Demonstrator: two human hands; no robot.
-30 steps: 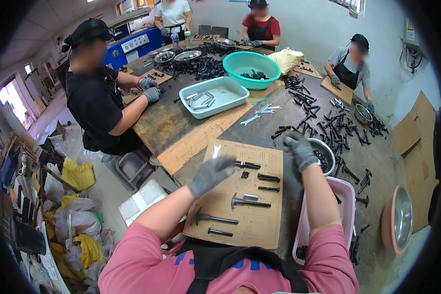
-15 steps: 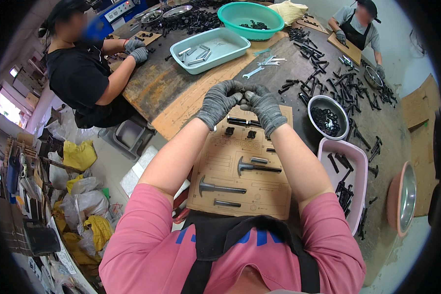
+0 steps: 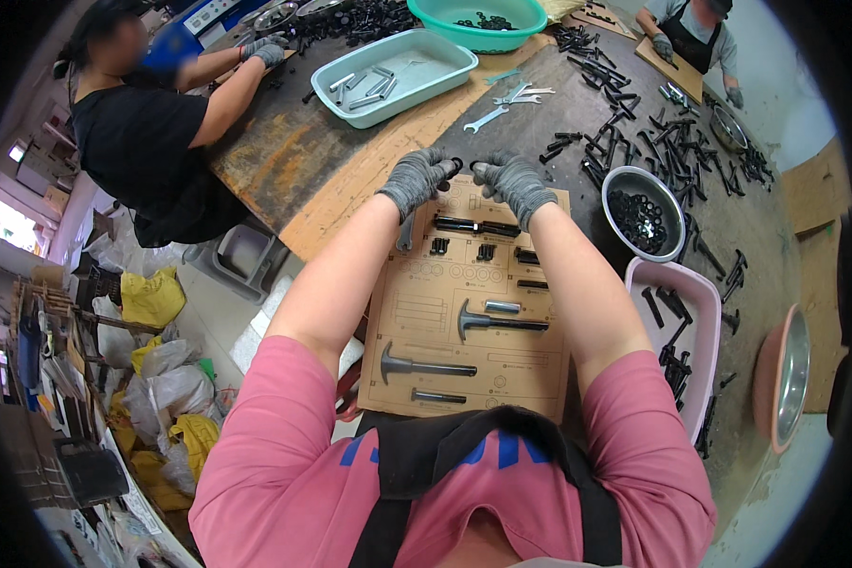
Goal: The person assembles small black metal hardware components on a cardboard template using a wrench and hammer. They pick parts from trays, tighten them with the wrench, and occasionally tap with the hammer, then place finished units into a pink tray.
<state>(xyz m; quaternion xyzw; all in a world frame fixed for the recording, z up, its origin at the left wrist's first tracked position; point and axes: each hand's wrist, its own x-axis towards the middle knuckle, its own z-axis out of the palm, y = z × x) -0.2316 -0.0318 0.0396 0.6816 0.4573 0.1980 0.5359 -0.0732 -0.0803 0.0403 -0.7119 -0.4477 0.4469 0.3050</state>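
Note:
My left hand [image 3: 415,181], in a grey knit glove, pinches a small black ring [image 3: 457,164] at its fingertips. Just across a narrow gap, my gloved right hand [image 3: 517,184] is closed, and what its fingertips hold is too small to make out. Both hands are above the far edge of a brown board [image 3: 417,327] printed with part outlines. On the board lie a black rod-like part [image 3: 478,226], small black pieces [image 3: 440,246], a silver tube [image 3: 503,306], two T-shaped tools [image 3: 431,365] and a short dark rod [image 3: 438,396]. A wrench [image 3: 406,233] lies by my left wrist.
To the right stand a metal bowl of black rings [image 3: 642,218] and a pink tray of black parts [image 3: 705,327]. Farther away are wrenches [image 3: 488,118], a light-green tray with tubes [image 3: 398,80] and a green basin [image 3: 483,38]. Two co-workers sit left and far right.
My hands have drawn apart at the fingertips, and the black ring now shows in the left one. The view has shifted slightly.

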